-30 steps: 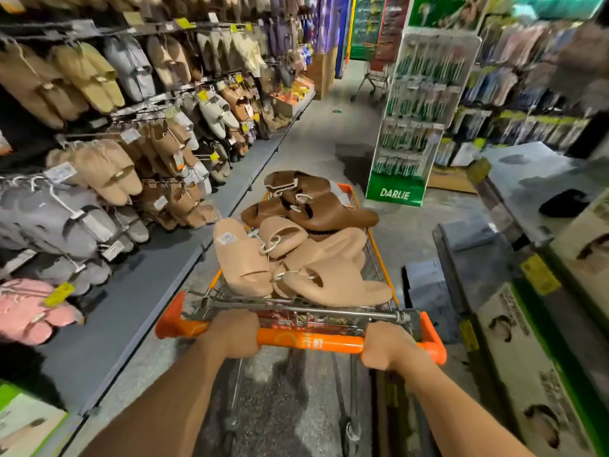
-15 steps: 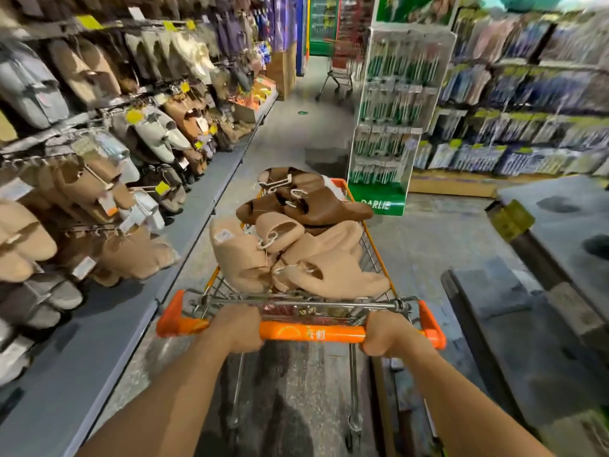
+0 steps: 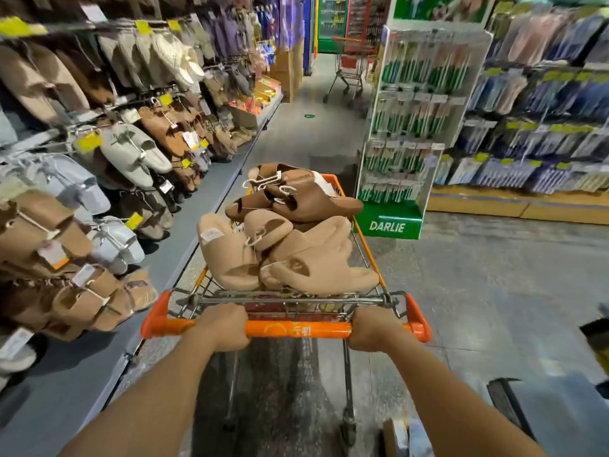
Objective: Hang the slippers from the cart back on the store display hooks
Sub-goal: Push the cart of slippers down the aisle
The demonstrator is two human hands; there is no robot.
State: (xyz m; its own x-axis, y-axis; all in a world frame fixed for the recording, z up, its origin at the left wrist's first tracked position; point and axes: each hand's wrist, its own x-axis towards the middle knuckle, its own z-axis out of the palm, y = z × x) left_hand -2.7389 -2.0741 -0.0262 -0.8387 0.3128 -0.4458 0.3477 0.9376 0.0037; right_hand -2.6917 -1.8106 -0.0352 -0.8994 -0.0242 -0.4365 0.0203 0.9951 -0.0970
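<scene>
Head view: slipper display (image 3: 125, 153) lines the aisle's left side. Left hand (image 3: 220, 326) grips the cart's orange handle (image 3: 296, 329) near its left end; beige slippers (image 3: 290, 255) and brown slippers (image 3: 296, 196) heap in the cart (image 3: 369, 255); right hand (image 3: 375, 328) grips near the right end.

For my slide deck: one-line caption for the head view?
Both hands, left and right, grip the orange cart handle; tan slippers and brown slippers piled inside.
</scene>
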